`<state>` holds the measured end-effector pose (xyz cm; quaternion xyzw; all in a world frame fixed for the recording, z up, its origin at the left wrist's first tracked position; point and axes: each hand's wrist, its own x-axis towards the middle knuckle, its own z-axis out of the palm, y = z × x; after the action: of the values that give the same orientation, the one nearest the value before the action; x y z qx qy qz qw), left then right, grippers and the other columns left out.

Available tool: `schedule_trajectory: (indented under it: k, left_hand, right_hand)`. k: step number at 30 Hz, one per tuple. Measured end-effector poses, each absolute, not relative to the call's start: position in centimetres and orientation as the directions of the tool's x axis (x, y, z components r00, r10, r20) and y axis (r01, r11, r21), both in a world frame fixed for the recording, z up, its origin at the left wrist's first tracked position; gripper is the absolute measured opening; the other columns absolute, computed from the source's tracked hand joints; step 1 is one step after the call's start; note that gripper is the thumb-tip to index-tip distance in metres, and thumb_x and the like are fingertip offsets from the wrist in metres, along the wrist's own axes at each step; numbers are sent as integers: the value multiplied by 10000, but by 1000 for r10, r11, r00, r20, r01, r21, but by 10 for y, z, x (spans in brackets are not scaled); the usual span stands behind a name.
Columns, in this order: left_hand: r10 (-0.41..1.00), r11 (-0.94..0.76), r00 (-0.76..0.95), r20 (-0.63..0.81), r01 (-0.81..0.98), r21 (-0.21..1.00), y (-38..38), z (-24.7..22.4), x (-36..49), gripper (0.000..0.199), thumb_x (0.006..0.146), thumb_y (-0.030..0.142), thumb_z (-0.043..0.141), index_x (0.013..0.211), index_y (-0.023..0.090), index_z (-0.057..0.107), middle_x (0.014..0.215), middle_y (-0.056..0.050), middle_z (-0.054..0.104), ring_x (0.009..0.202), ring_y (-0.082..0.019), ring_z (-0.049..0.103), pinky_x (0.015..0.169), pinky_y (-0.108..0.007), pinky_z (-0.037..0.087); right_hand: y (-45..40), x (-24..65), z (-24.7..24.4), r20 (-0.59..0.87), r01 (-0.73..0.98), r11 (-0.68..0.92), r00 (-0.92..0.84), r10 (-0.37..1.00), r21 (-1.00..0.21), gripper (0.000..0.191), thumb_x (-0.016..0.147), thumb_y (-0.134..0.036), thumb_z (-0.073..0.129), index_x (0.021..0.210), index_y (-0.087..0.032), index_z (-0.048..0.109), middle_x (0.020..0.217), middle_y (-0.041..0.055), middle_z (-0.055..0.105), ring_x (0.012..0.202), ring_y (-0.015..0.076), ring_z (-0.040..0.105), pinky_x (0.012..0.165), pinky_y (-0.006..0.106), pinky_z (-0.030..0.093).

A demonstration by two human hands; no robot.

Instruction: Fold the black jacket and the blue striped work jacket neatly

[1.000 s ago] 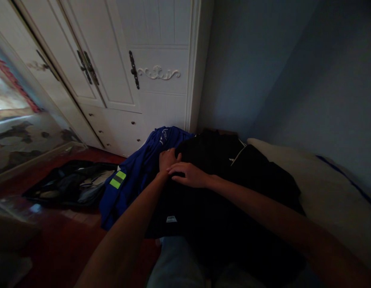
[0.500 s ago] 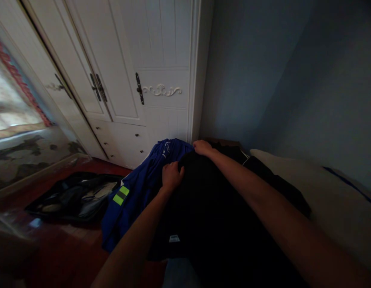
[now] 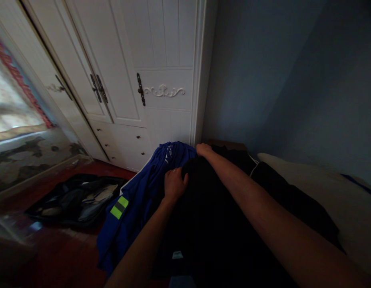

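A black garment with a small pale label near its lower end is spread out in front of me, too dark to tell its exact kind. My left hand grips its left edge, thumb against the cloth. Farther off, my right hand is closed on the garment's far edge, its fingers partly hidden. Under and left of the black cloth lies a blue garment with white lettering and a yellow-green patch. More dark clothing with white piping lies to the right.
A white wardrobe with dark handles stands ahead, beside a blue-grey wall. On the red floor at left lies an open black suitcase with things inside. A pale surface extends along the right.
The black garment and both hands appear slightly farther right and lower. Both hands keep hold of its edge, and the dark cloth at right spreads farther across the pale surface.
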<state>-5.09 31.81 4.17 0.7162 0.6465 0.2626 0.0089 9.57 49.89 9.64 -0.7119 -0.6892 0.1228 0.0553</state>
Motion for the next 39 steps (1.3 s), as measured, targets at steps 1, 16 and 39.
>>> schedule_trajectory:
  k: [1, 16, 39]
  left_hand:
    - [931, -160, 22, 364, 922, 353, 318, 42, -51, 354, 947, 381, 454, 1167, 154, 614, 1167, -109, 683, 1104, -238, 618, 1038, -403, 383]
    - [928, -169, 30, 371, 922, 348, 321, 38, -52, 396, 944, 390, 458, 1214, 139, 602, 1185, -116, 678, 1133, -244, 610, 1071, -413, 381]
    - [936, -160, 45, 349, 938, 308, 320, 45, -50, 397, 942, 403, 414, 1163, 155, 631, 1143, -104, 689, 1091, -266, 622, 1022, -429, 416]
  right_hand:
    - [501, 98, 94, -88, 960, -60, 37, 995, -275, 378, 806, -185, 692, 1174, -97, 699, 1248, 217, 638, 1221, 304, 592, 995, 406, 495]
    - [528, 145, 61, -175, 538, -396, 415, 893, -744, 254, 888, -291, 665, 1049, -94, 647, 904, 55, 676, 712, 107, 643, 617, 228, 546]
    - [482, 314, 81, 20, 904, -237, 260, 965, -355, 440, 882, -330, 602, 1264, -112, 612, 1332, 190, 582, 1257, 283, 550, 1027, 361, 430]
